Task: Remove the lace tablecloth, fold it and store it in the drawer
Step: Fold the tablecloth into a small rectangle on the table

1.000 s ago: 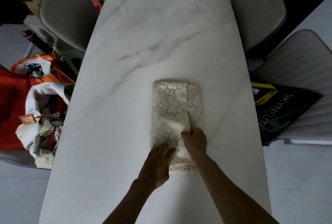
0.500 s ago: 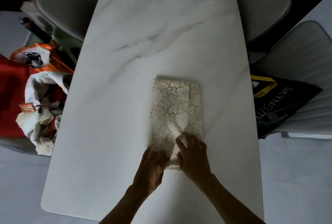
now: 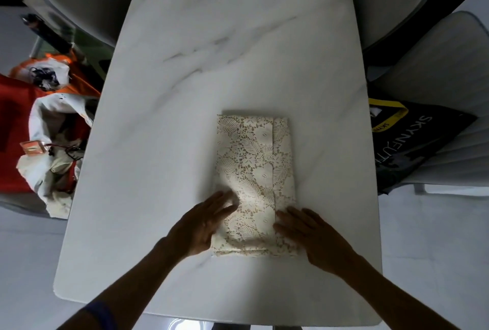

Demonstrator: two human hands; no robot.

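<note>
Both hands have parted since a second ago: left hand (image 3: 205, 226) and right hand (image 3: 315, 234) press flat, fingers seemingly straight, on the lace tablecloth (image 3: 255, 171), folded on the surface (image 3: 158, 144). Soft, light, floppy; best lifted gripping both long edges.

Both our arms reach forward, bare forearms converging slightly. Our left hand (image 3: 205, 224) lies flat, palm down, fingers straight and together, angled up-right. Our right hand (image 3: 312, 237) lies flat too, fingers slightly spread, pointing up-left. Hands apart, not touching.
</note>
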